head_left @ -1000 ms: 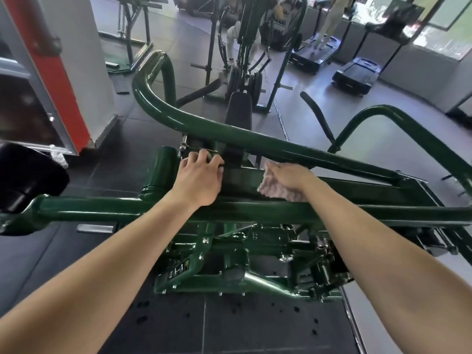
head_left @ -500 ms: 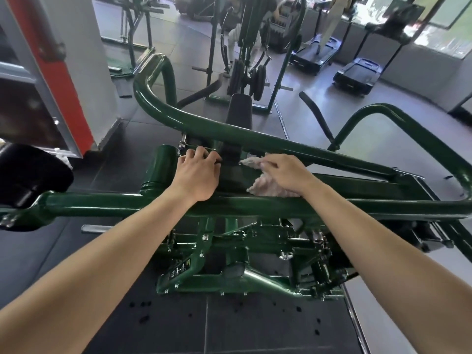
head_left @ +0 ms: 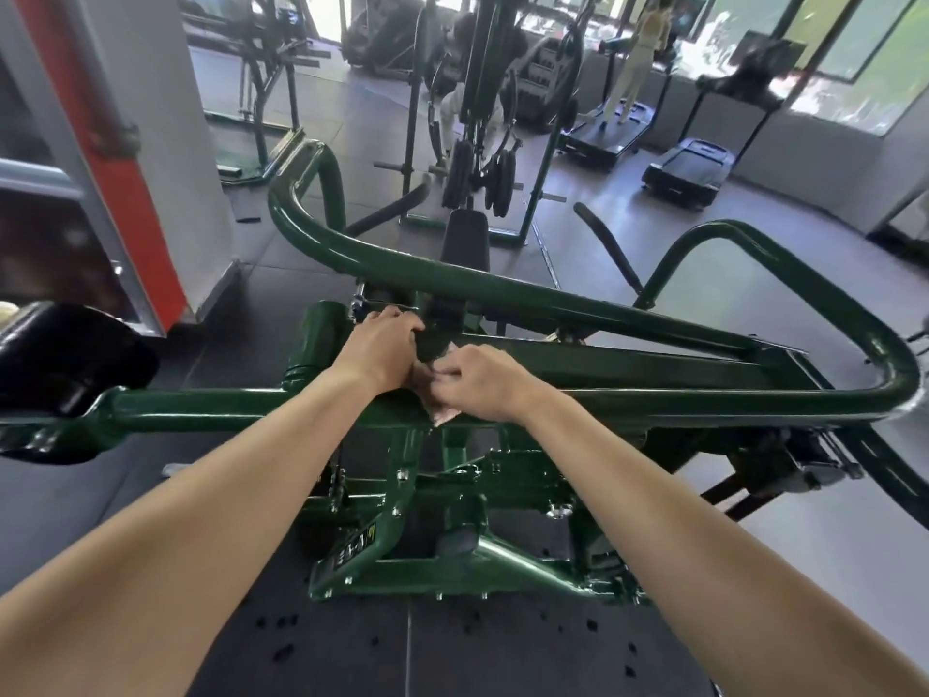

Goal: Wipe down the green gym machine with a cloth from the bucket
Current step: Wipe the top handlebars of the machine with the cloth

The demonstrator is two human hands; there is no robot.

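Where dark spots mark the floor point(head_left: 402, 646), the base of the green gym machine point(head_left: 523, 563) is seen. Above it, on the horizontal crossbar point(head_left: 226, 410), a pinkish cloth point(head_left: 443, 415) is gripped under the curled fingers of the right hand point(head_left: 482, 382). Just beside it, the left hand point(head_left: 382, 349) is curled over a black central part of the frame. Treadmills point(head_left: 688, 173) are noted beyond.
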